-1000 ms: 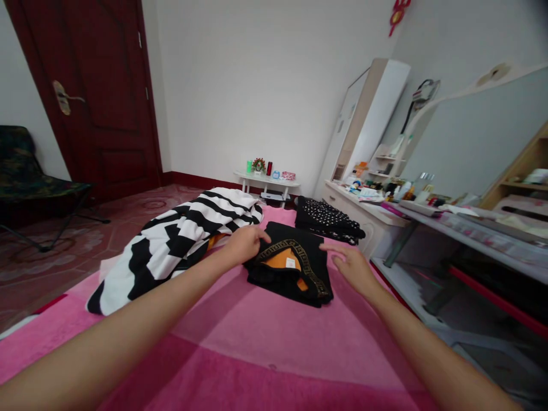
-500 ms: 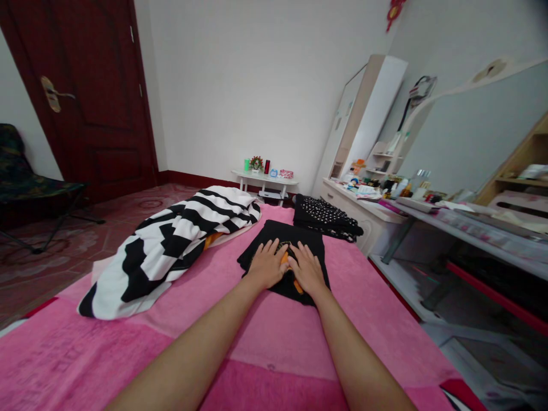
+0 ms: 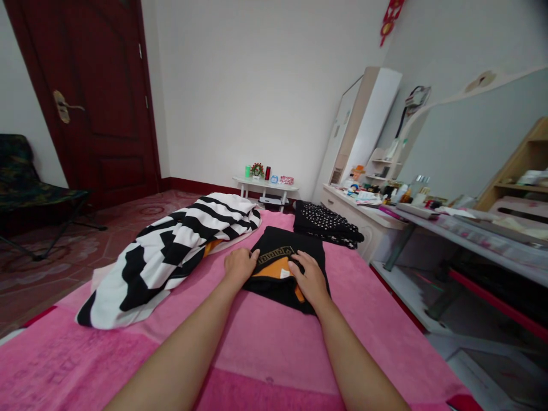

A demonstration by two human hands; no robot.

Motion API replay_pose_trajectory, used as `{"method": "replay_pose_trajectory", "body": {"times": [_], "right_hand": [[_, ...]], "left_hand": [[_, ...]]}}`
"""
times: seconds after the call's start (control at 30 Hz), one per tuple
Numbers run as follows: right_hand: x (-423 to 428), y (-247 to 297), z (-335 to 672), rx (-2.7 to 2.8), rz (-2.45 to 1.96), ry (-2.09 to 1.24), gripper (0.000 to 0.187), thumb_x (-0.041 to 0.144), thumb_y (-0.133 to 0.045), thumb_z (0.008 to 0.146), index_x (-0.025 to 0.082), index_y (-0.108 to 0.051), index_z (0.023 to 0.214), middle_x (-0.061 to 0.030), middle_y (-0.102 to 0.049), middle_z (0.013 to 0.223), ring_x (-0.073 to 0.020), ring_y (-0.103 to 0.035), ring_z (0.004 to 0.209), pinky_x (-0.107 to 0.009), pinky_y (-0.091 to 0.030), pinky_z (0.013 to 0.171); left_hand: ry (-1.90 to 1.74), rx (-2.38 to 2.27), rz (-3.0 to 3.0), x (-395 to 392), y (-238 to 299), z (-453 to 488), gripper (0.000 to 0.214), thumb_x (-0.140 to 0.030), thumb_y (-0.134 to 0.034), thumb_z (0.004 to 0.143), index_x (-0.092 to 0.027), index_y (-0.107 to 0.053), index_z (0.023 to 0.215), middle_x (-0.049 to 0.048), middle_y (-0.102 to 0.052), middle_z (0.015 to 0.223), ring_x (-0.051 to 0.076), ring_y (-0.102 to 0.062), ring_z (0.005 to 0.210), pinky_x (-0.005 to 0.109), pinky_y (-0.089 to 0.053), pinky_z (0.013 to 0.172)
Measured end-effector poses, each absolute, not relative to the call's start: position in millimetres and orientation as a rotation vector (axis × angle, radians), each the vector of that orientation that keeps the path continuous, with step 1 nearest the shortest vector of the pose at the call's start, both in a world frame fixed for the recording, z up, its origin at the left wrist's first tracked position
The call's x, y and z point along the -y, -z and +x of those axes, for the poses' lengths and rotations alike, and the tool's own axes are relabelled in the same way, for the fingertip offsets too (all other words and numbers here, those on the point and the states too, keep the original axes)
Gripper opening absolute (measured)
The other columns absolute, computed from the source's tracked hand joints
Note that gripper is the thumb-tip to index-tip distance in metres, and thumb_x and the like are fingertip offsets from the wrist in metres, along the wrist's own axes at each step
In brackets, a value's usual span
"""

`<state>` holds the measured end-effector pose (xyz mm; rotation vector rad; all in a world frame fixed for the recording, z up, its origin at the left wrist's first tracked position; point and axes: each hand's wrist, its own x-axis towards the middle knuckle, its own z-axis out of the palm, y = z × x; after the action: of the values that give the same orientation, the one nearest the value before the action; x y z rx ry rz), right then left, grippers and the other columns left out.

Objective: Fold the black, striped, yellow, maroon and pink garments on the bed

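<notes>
Bed surface: pink blanket (image 3: 265,342), spread flat, with both forearms stretched over it.

Left hand (image 3: 241,265): fingers curled at the left edge of the folded garment and touching it; whether they pinch the cloth cannot be told.

Right hand (image 3: 309,278): open, palm down, fingers spread, lying on the garment's right half.

Black garment (image 3: 280,242): folded to a compact rectangle, lying in the middle of the blanket between the two hands. Black outer cloth, orange lining showing at the neck opening, a gold-patterned band along the collar, and a small white label (image 3: 284,273) on the orange.

To its left, just beside it: black-and-white striped garment (image 3: 171,248), loosely heaped, running toward the bed's left edge.

Beyond it to the right, apart from it: black dotted garment (image 3: 325,224), folded, at the bed's far corner.

Right of the bed: white dresser top (image 3: 371,216), crowded with small bottles and jars too small to tell apart.

Far wall: low white table (image 3: 278,185) carrying a green cup (image 3: 247,170), a small plant (image 3: 257,169) and a red can (image 3: 268,172).

Far left: dark red door (image 3: 98,103), shut; folding chair (image 3: 25,188) beside it.
</notes>
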<state>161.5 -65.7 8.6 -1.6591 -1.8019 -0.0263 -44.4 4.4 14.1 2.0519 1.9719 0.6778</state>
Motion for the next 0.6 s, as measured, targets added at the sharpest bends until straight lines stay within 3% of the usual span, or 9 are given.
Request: {"method": "replay_pose_trajectory", "body": {"times": [0.1, 0.17, 0.23, 0.3, 0.47, 0.6], "right_hand": [[76, -16, 145, 2.032, -1.601, 0.046, 0.058, 0.053, -0.052, 0.082, 0.024, -0.049, 0.132, -0.0061, -0.043, 0.143, -0.0224, -0.035, 0.132, -0.04, -0.024, 0.11], [81, -17, 131, 2.182, -1.606, 0.055, 0.084, 0.061, -0.064, 0.068, 0.029, -0.036, 0.141, -0.0044, -0.03, 0.15, -0.0281, -0.023, 0.138, -0.046, -0.019, 0.111], [83, -16, 117, 2.233, -1.662, 0.076, 0.098, 0.064, -0.07, 0.06, 0.032, -0.029, 0.144, -0.0044, -0.021, 0.154, -0.0337, -0.016, 0.139, -0.053, -0.017, 0.109], [82, -13, 108, 2.212, -1.721, 0.118, 0.091, 0.059, -0.07, 0.063, 0.032, -0.033, 0.141, -0.006, -0.021, 0.153, -0.0364, -0.018, 0.138, -0.053, -0.021, 0.107], [77, -12, 106, 2.187, -1.755, 0.24, 0.059, 0.031, -0.065, 0.074, 0.03, -0.048, 0.131, -0.0053, -0.034, 0.148, -0.0336, -0.032, 0.132, -0.044, -0.033, 0.102], [78, -14, 113, 2.228, -1.695, 0.205, 0.052, 0.042, -0.058, 0.082, 0.032, -0.048, 0.131, -0.0021, -0.038, 0.147, -0.0317, -0.036, 0.13, -0.042, -0.036, 0.102]], "left_hand": [[-0.672, -1.966, 2.019, -10, -11, -47, 0.055, -0.055, -0.031, 0.089, -0.017, -0.07, 0.081, 0.0163, -0.07, 0.093, 0.03, -0.064, 0.092, 0.036, -0.045, 0.074], [-0.672, -1.963, 1.985, -15, -8, -50, 0.046, -0.048, -0.035, 0.09, -0.017, -0.069, 0.085, 0.0146, -0.07, 0.097, 0.028, -0.064, 0.093, 0.033, -0.045, 0.073], [-0.68, -1.956, 1.956, -19, -5, -55, 0.033, -0.041, -0.044, 0.087, -0.019, -0.068, 0.09, 0.0116, -0.07, 0.101, 0.025, -0.063, 0.096, 0.03, -0.044, 0.073], [-0.693, -1.946, 1.931, -22, -2, -59, 0.026, -0.038, -0.052, 0.083, -0.02, -0.066, 0.095, 0.009, -0.07, 0.103, 0.023, -0.063, 0.097, 0.028, -0.044, 0.073], [-0.722, -1.918, 1.891, -26, 1, -63, 0.035, -0.044, -0.059, 0.078, -0.022, -0.064, 0.105, 0.0091, -0.068, 0.107, 0.025, -0.061, 0.101, 0.03, -0.044, 0.078], [-0.765, -1.837, 1.895, -27, 1, -63, 0.038, -0.042, -0.064, 0.075, -0.026, -0.063, 0.109, 0.0062, -0.069, 0.105, 0.025, -0.062, 0.099, 0.031, -0.044, 0.079]]}}
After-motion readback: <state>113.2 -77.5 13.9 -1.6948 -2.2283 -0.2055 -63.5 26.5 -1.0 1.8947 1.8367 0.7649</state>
